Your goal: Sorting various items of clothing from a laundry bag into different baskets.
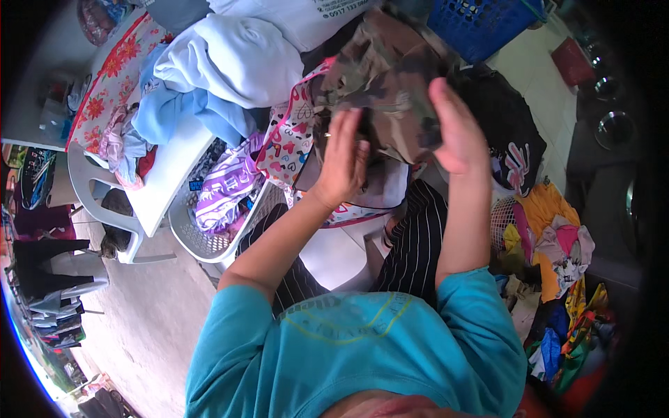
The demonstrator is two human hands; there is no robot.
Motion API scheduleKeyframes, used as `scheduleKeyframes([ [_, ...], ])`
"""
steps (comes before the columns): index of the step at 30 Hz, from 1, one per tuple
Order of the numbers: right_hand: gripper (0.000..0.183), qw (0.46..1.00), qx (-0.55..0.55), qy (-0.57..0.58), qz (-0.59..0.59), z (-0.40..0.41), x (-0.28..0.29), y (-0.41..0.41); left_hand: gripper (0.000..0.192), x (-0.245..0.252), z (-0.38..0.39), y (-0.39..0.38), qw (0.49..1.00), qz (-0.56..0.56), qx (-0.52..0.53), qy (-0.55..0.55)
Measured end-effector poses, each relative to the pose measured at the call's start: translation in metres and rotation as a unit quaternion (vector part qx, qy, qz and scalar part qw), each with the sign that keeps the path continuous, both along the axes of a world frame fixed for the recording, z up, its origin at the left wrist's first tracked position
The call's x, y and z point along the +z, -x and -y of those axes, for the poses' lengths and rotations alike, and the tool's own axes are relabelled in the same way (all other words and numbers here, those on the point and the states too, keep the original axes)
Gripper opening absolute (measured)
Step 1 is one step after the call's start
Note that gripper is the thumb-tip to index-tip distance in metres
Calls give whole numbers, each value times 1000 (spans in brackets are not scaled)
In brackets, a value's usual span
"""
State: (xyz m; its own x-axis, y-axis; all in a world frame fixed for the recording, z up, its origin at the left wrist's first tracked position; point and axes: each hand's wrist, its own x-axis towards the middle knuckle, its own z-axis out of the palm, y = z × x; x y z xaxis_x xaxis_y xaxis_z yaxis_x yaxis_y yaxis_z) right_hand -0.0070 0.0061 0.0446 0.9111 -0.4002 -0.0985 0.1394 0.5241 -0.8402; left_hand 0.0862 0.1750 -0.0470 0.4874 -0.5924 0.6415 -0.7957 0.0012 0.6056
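Observation:
In front of me lies a bunched camouflage-patterned garment [384, 83], partly blurred, on top of other cloth. My left hand [345, 157] rests flat against its near left side, fingers stretched out and thumb a little apart. At the garment's right side is my right hand [460, 128], seen nearly edge-on, straight and not closed around the cloth. Under the garment and my left hand are a white fabric printed with hearts [290, 141], edged in pink, and a pale panel with dark piping [389, 185].
White cloth [235, 57] and a light blue garment [183, 112] are heaped at the upper left, by a white plastic chair [86, 167]. A grey laundry basket [209, 248] holds purple striped cloth [227, 188]. A blue basket [478, 26], black garment [502, 115] and colourful clothes [554, 334] lie rightward.

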Motion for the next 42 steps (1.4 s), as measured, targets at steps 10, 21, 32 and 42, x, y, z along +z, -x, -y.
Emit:
scheduleKeyframes([
  [10,26,994,-84,41,-54,-61,-85,-42,17,-59,-2,-39,950,-300,22,-78],
  [21,37,899,-127,417,53,-97,-98,-39,34,-70,-17,-72,766,-630,-127,-14],
  [32,40,882,157,441,47,-156,-84,2,28,-86,-34,-33,623,-715,-258,185],
  [42,30,857,264,440,44,-146,-87,3,29,-125,-45,-23,499,-762,-352,218],
])
